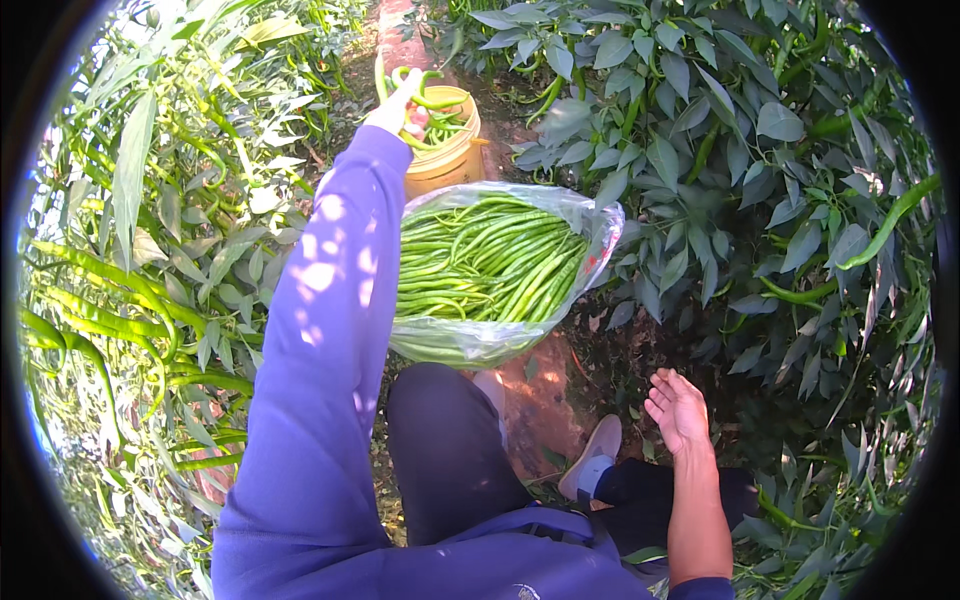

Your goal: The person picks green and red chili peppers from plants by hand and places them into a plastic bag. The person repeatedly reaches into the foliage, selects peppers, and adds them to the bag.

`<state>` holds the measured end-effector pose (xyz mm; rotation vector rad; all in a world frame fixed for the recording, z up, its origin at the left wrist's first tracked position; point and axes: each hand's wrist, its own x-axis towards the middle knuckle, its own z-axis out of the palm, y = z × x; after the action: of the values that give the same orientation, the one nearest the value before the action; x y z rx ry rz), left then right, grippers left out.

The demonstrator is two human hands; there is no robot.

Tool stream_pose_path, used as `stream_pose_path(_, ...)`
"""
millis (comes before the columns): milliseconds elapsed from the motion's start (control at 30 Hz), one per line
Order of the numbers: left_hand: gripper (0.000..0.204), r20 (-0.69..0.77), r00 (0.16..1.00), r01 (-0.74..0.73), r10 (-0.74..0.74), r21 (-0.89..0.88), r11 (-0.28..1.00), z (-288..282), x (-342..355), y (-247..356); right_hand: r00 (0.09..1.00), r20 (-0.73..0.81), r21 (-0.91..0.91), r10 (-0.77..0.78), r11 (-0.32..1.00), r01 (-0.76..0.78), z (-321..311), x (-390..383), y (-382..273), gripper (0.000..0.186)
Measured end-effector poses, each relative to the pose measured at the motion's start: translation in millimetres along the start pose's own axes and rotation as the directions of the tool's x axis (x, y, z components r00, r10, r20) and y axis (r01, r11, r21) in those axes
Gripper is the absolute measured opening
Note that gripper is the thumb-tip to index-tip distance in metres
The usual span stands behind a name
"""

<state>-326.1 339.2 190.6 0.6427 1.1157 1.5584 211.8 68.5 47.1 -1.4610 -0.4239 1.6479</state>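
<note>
Green chili peppers (pixel 381 78) are grasped in the closed fingers of the left hand (pixel 406 108), held at the mouth of a yellow bucket (pixel 442 174) in which other peppers (pixel 440 132) are contained. Just on the near side of the bucket, a transparent plastic bag (pixel 603 232) is filled with many long peppers (pixel 490 260), laid mostly side by side. The right hand (pixel 677 412) is held well apart, near leafy pepper plants (pixel 680 130), its released fingers loosely curled.
</note>
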Motion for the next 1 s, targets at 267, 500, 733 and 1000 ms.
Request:
stream_pose_path(267,0.024,-0.233,0.968,0.06,-0.09,-0.135,0.989,-56.7,5.9,-72.6,0.936,-0.171,0.009,-0.309,0.949,0.315,-8.1,-15.6,-60.1,0.03)
stream_pose_path(500,0.02,0.198,0.968,0.207,-0.151,-0.302,0.93,106.7,-211.8,-90.4,0.479,-0.359,-0.044,-0.801,0.527,0.849,20.6,-12.7,-172.3,0.034)
stream_pose_path(733,0.029,0.049,0.933,0.36,-0.357,-0.169,0.918,154.1,-274.4,-141.1,0.434,-0.187,-0.048,-0.881,0.45,0.892,42.8,-37.3,-257.5,0.051)
stream_pose_path(1000,0.026,0.139,0.944,0.319,-0.3,-0.144,0.937,150.0,-263.0,-172.2,0.514,0.041,-0.034,-0.857,0.513,0.858,51.2,-92.2,-299.6,0.024)
